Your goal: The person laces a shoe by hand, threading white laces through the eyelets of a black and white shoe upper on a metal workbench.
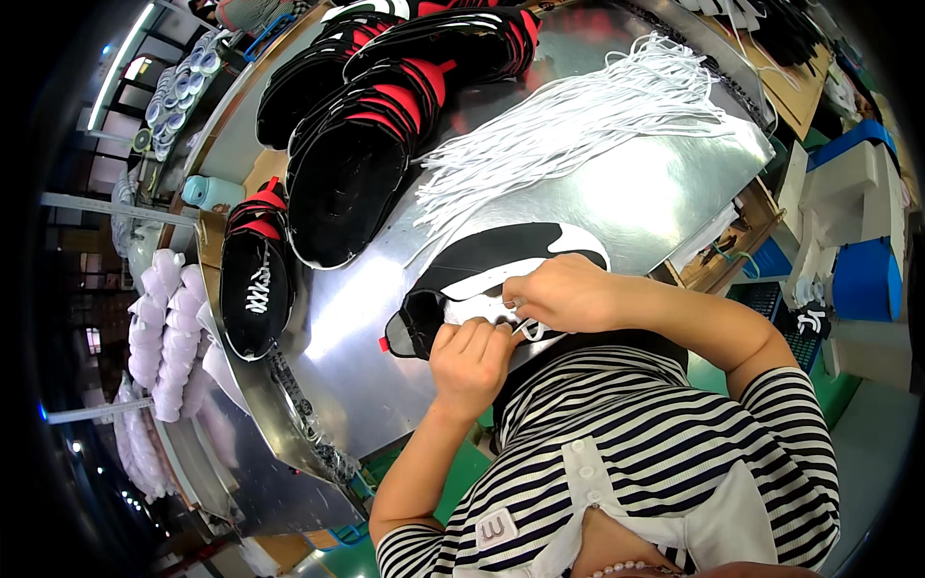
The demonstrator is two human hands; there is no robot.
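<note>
A black shoe upper with a white side stripe (pixel 491 249) lies on the metal table, close to my body. Its grey-lined heel end, with a small red tab, points left. Over its white lacing area, my left hand (pixel 472 363) is closed, fingers curled against the upper near a white shoelace (pixel 536 331). Just to the right, my right hand (pixel 567 294) bends over the same area, its thumb and fingers pinched together on the lace. The fingers cover most of the eyelets and part of the lace.
A spread bundle of white shoelaces (pixel 578 120) lies beyond the upper. Stacks of black and red uppers (pixel 347 193) stand at the back left, near a single laced upper (pixel 256 294). A pale blue bottle (pixel 212 193) stands past the left table edge. Wrapped white bundles (pixel 169 337) hang farther left.
</note>
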